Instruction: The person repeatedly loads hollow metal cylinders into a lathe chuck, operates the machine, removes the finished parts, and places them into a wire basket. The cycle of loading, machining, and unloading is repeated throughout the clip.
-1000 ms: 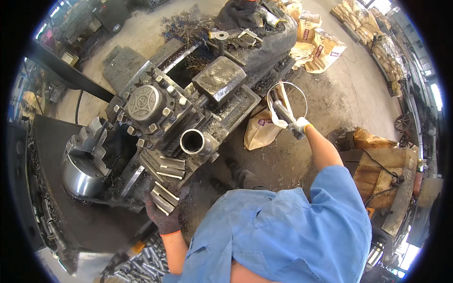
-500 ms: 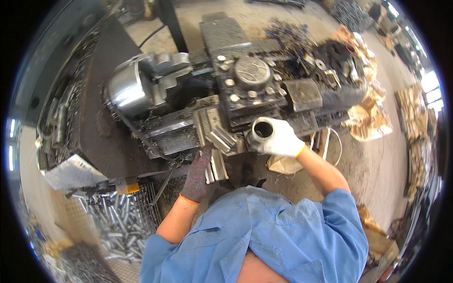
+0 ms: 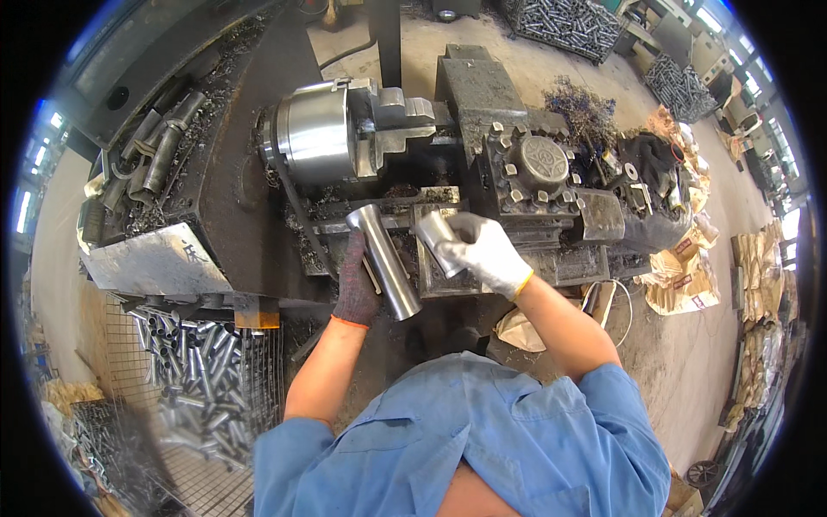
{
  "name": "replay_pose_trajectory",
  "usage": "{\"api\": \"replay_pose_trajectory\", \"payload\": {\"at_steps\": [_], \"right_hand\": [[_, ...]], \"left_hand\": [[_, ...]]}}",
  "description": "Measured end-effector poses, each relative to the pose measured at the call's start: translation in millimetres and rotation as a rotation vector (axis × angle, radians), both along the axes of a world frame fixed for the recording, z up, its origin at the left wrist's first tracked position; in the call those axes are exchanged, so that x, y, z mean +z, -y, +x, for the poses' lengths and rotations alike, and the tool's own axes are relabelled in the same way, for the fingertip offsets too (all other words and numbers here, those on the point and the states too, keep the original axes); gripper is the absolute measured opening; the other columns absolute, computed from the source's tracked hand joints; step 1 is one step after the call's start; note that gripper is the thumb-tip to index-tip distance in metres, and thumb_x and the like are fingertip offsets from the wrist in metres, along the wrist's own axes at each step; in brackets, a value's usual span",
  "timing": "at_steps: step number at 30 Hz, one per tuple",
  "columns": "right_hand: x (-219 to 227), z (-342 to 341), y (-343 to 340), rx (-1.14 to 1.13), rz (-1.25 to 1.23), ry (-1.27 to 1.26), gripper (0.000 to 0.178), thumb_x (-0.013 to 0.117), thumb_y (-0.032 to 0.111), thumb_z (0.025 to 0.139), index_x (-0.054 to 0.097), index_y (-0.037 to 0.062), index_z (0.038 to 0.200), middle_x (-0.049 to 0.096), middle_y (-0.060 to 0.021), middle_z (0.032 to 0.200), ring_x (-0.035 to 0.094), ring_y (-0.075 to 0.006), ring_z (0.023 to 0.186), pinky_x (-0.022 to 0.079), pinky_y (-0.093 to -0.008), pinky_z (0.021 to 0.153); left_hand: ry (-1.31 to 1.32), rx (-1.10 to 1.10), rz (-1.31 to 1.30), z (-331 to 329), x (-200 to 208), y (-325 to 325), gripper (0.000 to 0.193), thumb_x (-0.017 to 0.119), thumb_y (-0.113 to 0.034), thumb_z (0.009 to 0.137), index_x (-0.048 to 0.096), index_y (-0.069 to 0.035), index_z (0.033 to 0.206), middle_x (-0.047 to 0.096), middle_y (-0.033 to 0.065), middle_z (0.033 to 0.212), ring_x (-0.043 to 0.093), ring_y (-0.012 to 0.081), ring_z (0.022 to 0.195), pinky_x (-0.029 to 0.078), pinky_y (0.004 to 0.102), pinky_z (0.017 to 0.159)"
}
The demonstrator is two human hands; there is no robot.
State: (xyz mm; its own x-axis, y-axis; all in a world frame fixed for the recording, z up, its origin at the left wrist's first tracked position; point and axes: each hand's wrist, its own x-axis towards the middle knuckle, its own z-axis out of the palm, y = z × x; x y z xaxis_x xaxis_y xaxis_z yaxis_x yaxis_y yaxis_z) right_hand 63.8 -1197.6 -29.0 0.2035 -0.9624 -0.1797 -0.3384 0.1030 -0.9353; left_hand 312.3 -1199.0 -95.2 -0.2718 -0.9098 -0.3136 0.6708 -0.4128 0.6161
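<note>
A long shiny metal tube (image 3: 385, 263) slants in front of the lathe, and my left hand (image 3: 357, 280), in a dark glove with an orange cuff, is closed around its left side. My right hand (image 3: 489, 252), gloved in white with a yellow cuff, grips a shorter metal tube (image 3: 438, 244) between thumb and fingers. The two tubes are apart, side by side over the lathe's carriage. Beyond them are the steel chuck (image 3: 314, 133) with its stepped jaws, open in the middle, and the square tool post (image 3: 541, 168) ringed with bolts.
A wire basket (image 3: 269, 370) with many metal tubes stands at the lower left. Scrap and chips lie in the tray (image 3: 159, 258) left of the chuck. Brown paper (image 3: 685, 267) lies at the right end of the lathe, near dark cloth (image 3: 659, 164). Filled crates (image 3: 564, 30) stand far back.
The view has shifted, so the lathe sits further right. The tube in my right hand has turned from showing its hollow end to showing its side. The long tube in my left hand now shows clearly.
</note>
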Motion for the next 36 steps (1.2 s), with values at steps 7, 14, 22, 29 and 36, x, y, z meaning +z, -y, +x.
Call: {"api": "replay_pose_trajectory", "payload": {"at_steps": [7, 14, 22, 29, 36], "right_hand": [[61, 35, 65, 0.117, 0.027, -0.159, 0.087, 0.091, 0.049, 0.071, 0.064, -0.0096, 0.129, 0.075, -0.0263, 0.114, 0.075, -0.0318, 0.101, 0.058, -0.0392, 0.093], [163, -60, 168, 0.311, -0.706, -1.198, 0.069, 0.083, 0.032, 0.078, 0.057, 0.0061, 0.136, 0.072, -0.0187, 0.116, 0.075, -0.0331, 0.103, 0.062, -0.0460, 0.091], [85, -91, 260, 0.652, -0.317, -1.159, 0.061, 0.084, 0.034, 0.074, 0.069, 0.0042, 0.125, 0.076, -0.0236, 0.112, 0.075, -0.0390, 0.105, 0.059, -0.0487, 0.095], [42, -53, 277, 0.658, -0.199, -0.995, 0.087, 0.086, 0.045, 0.066, 0.063, -0.0049, 0.133, 0.074, -0.0287, 0.119, 0.071, -0.0442, 0.112, 0.057, -0.0464, 0.098], [61, -61, 269, 0.742, -0.118, -1.316, 0.061, 0.085, 0.047, 0.072, 0.078, -0.0020, 0.108, 0.077, -0.0263, 0.103, 0.075, -0.0419, 0.100, 0.059, -0.0479, 0.090]], "left_hand": [[-0.041, 0.151, -0.274, -61, 82, 49, 0.073, 0.047, -0.057, 0.112, 0.036, -0.008, 0.164, 0.046, 0.0154, 0.162, 0.047, 0.0321, 0.147, 0.034, 0.0483, 0.126], [0.357, 0.181, -0.552, 17, 24, 44, 0.059, 0.059, -0.033, 0.111, 0.044, -0.001, 0.158, 0.057, 0.0174, 0.152, 0.058, 0.0326, 0.139, 0.044, 0.0488, 0.121], [0.313, 0.537, 0.094, 97, -100, -112, 0.067, 0.072, -0.041, 0.101, 0.054, -0.001, 0.152, 0.068, 0.0174, 0.134, 0.070, 0.0332, 0.118, 0.056, 0.0453, 0.105], [0.465, 0.976, 0.199, 174, -123, -144, 0.041, 0.057, -0.049, 0.108, 0.066, -0.009, 0.114, 0.073, 0.0079, 0.101, 0.071, 0.0238, 0.091, 0.058, 0.0392, 0.082], [0.358, 1.066, 0.444, 209, -104, -133, 0.051, 0.053, -0.061, 0.107, 0.065, -0.012, 0.095, 0.061, 0.0040, 0.073, 0.062, 0.0222, 0.075, 0.045, 0.0393, 0.066]]}}
